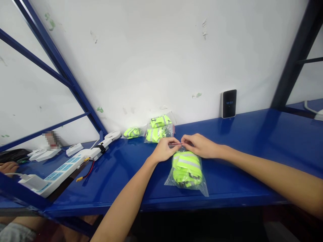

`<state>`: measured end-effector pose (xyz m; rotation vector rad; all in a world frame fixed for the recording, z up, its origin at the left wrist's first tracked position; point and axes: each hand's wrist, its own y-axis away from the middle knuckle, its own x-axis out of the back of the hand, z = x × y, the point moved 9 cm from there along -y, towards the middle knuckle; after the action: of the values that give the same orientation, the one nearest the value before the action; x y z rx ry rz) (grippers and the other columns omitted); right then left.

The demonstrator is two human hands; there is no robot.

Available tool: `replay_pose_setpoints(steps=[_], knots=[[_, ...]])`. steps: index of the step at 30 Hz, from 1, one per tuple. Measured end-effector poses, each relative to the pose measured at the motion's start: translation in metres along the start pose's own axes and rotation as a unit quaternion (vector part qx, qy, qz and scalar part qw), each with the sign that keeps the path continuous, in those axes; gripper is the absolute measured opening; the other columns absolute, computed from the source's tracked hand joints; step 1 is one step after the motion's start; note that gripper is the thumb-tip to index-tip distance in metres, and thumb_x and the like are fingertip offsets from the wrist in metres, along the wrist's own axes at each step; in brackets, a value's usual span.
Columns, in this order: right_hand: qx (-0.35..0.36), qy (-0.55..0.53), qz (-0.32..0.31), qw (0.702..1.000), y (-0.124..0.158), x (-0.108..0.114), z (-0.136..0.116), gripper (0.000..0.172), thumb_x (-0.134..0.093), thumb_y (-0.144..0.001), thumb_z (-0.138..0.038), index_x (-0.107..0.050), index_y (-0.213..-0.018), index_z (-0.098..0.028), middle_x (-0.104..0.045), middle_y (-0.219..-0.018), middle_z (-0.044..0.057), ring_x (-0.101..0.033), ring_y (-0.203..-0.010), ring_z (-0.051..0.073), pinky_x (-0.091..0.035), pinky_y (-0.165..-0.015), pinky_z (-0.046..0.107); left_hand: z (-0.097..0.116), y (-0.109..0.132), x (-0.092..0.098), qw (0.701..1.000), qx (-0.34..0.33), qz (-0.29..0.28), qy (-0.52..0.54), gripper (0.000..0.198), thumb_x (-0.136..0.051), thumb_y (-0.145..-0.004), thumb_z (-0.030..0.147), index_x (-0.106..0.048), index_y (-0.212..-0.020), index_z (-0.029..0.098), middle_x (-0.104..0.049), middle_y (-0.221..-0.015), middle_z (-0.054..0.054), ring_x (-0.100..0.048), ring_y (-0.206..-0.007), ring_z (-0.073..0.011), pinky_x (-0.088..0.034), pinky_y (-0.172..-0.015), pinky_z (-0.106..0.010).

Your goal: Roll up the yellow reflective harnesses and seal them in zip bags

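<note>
While the head camera looked down at a blue steel workbench [242, 148], the person's left hand [164, 149] and right hand [199, 145] met near the middle of the view, nearly touching. Taking 12 o'clock as the white wall [141, 57] behind the bench, the left arm reached in from 7 o'clock and the right from 4 o'clock. The fingers [186, 138] of both hands were closed, pinching the red-striped zip seal [176, 144] at the mouth of a clear plastic bag [174, 178]. The bag lay on the bench at 6 o'clock from the hands, with a folded neon yellow reflective vest [186, 167] with grey stripes packed inside.

At 11 o'clock from the hands, two more bagged vests [158, 129] sat overlapping near the wall, with a smaller yellow bundle [131, 132] just beside them. Farther round at 9 o'clock lay a white power strip [60, 174] with blue sockets, and red and black wires [87, 169] ran beside it. A small white fan [112, 135] lay beyond the strip. A black phone [228, 103] stood upright against the wall at 2 o'clock. Another person's hand [8, 167] showed at the far 9 o'clock edge, well apart.
</note>
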<state>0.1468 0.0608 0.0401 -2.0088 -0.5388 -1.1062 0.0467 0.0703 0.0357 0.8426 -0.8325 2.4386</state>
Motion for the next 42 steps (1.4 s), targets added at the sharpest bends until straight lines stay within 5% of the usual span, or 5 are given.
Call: replay_pose_setpoints(steps=[14,20,31,42], knots=[[-0.036,-0.007,0.022,0.999,-0.001,0.005,0.008,0.014,-0.051,-0.089,-0.029,-0.062,-0.093,-0.021,-0.070,-0.081,0.003,-0.061,-0.068,0.017,-0.040,-0.063,0.027,-0.004,0.000,0.010,0.999,0.006,0.042,-0.028,0.012,-0.059,-0.079,0.024,-0.065,-0.077,0.014,-0.065,-0.075,-0.002,-0.058,-0.071,-0.0145,-0.046,-0.069,-0.025],[-0.005,-0.011,-0.006,1.000,0.000,-0.001,0.005,0.012,-0.048,-0.090,-0.025,-0.058,-0.087,-0.021,-0.065,-0.071,0.000,-0.055,-0.060,0.014,-0.037,-0.059,0.026,-0.011,0.000,0.004,1.000,0.019,0.002,-0.013,0.019,-0.059,-0.082,0.030,-0.068,-0.082,0.014,-0.068,-0.078,-0.004,-0.060,-0.073,-0.0156,-0.048,-0.070,-0.026],[-0.010,-0.016,-0.002,1.000,-0.001,0.001,0.006,0.016,-0.047,-0.092,-0.030,-0.059,-0.092,-0.020,-0.066,-0.078,0.003,-0.057,-0.067,0.016,-0.038,-0.063,0.027,0.000,-0.001,0.005,0.999,-0.032,0.023,-0.034,0.013,-0.057,-0.083,0.024,-0.066,-0.082,0.014,-0.065,-0.080,-0.003,-0.059,-0.075,-0.0148,-0.046,-0.072,-0.025],[-0.012,-0.073,-0.041,0.996,-0.001,-0.008,0.012,0.019,-0.048,-0.091,-0.031,-0.060,-0.083,-0.018,-0.062,-0.070,0.001,-0.052,-0.061,0.013,-0.036,-0.059,0.025,-0.019,0.001,-0.002,0.999,0.037,-0.022,-0.026,0.018,-0.062,-0.078,0.031,-0.066,-0.077,0.013,-0.061,-0.070,-0.001,-0.053,-0.064,-0.0119,-0.042,-0.061,-0.022]])
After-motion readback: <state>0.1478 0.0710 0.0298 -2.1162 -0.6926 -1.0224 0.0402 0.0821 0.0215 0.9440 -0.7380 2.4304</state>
